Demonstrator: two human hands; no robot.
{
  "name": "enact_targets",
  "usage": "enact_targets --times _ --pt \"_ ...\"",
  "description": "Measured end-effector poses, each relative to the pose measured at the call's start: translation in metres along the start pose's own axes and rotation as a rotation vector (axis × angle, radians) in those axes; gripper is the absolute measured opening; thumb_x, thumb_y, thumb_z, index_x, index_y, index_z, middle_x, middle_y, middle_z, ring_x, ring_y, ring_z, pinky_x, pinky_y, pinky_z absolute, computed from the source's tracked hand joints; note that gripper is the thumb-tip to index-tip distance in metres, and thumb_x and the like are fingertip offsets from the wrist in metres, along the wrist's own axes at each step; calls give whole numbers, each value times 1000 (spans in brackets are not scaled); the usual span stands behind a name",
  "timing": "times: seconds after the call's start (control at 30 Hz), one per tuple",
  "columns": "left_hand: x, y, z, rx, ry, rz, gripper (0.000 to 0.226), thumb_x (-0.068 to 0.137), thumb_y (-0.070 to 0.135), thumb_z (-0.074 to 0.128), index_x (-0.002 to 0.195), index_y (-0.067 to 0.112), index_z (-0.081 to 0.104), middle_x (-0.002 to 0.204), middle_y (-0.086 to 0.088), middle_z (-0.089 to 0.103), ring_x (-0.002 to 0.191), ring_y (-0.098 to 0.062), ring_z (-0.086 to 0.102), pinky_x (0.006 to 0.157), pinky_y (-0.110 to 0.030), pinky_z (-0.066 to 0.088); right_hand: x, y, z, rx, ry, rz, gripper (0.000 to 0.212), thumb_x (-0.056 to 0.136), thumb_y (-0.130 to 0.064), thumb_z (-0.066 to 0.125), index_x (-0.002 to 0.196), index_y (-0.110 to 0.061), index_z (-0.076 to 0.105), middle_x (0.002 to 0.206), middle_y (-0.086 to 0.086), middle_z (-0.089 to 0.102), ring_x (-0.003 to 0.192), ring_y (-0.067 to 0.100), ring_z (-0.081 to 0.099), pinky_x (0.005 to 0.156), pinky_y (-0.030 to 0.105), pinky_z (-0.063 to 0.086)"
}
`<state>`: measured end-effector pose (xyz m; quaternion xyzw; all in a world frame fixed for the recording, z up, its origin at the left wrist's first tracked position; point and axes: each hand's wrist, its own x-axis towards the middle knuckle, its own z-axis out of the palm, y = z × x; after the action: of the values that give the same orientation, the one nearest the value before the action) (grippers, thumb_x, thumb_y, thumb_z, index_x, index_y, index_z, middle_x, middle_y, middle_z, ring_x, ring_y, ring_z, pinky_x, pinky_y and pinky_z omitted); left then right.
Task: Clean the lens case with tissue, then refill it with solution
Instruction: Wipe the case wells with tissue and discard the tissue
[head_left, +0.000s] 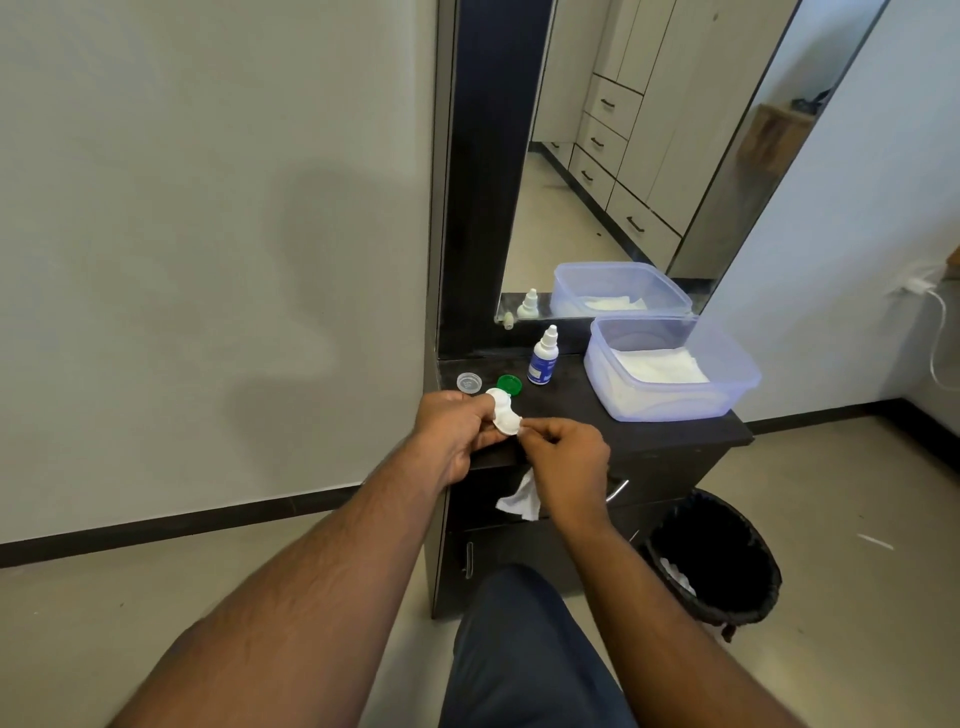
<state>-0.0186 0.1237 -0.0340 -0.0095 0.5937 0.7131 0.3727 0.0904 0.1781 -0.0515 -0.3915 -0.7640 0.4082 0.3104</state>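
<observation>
Both forearms come in from the bottom and meet over the front edge of the dark table (649, 415). Left hand (457, 431) has its grip closed around one end of the white lens case (504, 415), held up in the air just in front of the table edge. Right hand (566, 457) pinches a tissue (519, 499) at the case's near well, with the rest of the sheet dangling below the fingers.

My tip for this bit: bunch the tissue over a fingertip and twist it inside each well, rim too, not just the outside.

Green cap (509, 384) and clear cap (469, 382) sit right behind the hands, solution bottle (543, 358) just beyond, so watch the knuckles. Tissue tub (670, 371) fills the right side, and the bin (714, 556) on the floor is an easy drop.
</observation>
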Motion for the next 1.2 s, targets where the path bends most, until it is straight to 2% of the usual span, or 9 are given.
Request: enact_targets --times 0.13,0.23,0.33,0.53,0.67,0.8,0.9,1.03,1.2 --pt "-4 0 0 64 51 19 13 81 -14 53 76 -2 55 74 -18 64 47 -21 65 40 -24 54 -4 -11 3 245 -139 190 11 79 -5 67 78 -9 77 77 7 74 72 19 69 74 34 58" --pt "-2 -3 0 33 32 12 11 80 -12 60 76 -2 57 84 -23 67 61 -27 69 47 -29 58 6 -24 -6 729 -109 361 10 80 6 64 78 1 72 79 17 73 71 24 68 73 35 58" --pt "0 -5 -1 98 40 43 10 80 -9 63 75 -1 60 96 -19 67 82 -29 70 61 -33 62 29 -14 -20 855 49 397 7 82 5 64 82 0 70 84 15 71 72 21 67 68 29 58" --pt "0 8 -9 972 -88 778 11 84 12 67 90 13 76 86 6 68 79 -7 61 71 -16 47 52 16 -25 730 -1 350 8 82 -3 69 89 -2 73 96 15 72 82 23 69 68 28 55" --pt "13 15 -21 1425 -393 1092 22 94 16 56 109 11 71 110 -4 68 99 -15 61 86 -30 52 55 20 -26 734 -24 328 10 83 -2 68 91 0 72 92 14 72 76 19 67 66 27 55" --pt "25 13 -33 1714 -493 1322 25 79 6 73 104 9 72 102 -12 71 90 -25 69 70 -33 59 55 22 -24 666 -39 301 8 83 -4 69 90 -4 73 91 10 73 72 15 67 66 26 54" --pt "29 10 -38 1661 -459 1372 34 74 0 76 107 8 71 100 -12 72 89 -24 70 70 -32 58 56 24 -23 642 -48 283 7 83 -5 69 88 -7 74 92 9 73 76 17 68 68 26 55" --pt "11 8 -20 1242 -79 1108 19 88 17 60 100 11 74 92 -5 72 82 -16 65 74 -33 57 56 25 -23 640 -46 276 8 83 -5 69 89 -7 74 93 8 73 77 17 68 70 27 56" --pt "1 12 26 1579 85 534 46 81 59 60 95 16 63 83 0 62 81 -18 62 69 -31 52 55 26 -24 595 -43 276 10 84 -9 69 93 -7 74 93 5 73 80 17 68 73 29 58"
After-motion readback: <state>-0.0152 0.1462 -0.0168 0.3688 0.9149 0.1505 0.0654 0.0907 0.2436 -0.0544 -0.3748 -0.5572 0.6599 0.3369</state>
